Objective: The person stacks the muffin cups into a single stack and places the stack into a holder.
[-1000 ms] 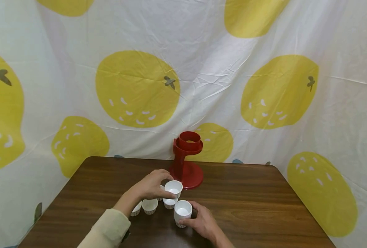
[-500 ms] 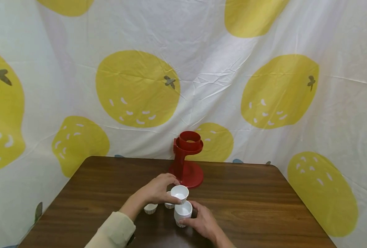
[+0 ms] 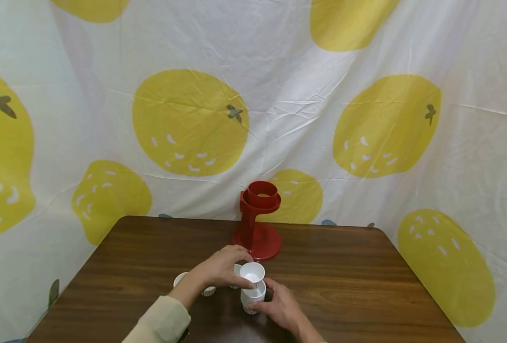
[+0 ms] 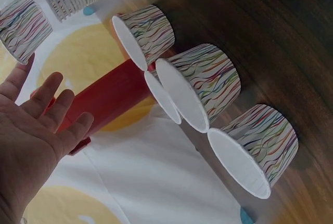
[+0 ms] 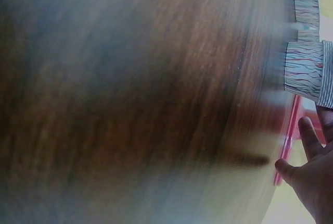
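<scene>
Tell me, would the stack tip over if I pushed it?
Maybe: the stack looks taller than wide and narrower at its base, though the right hand holding it should steady it. It's probably light, since its closely packed rims suggest thin cups. Knocked over, it might roll, because its sides are round.

"Any lettering on the red stand, then?"
"None we can read!"
"And the cups in front of it?"
"Nothing readable there either, nor on the cloth behind it!"

Cup stack on table, stand behind, cups left
</scene>
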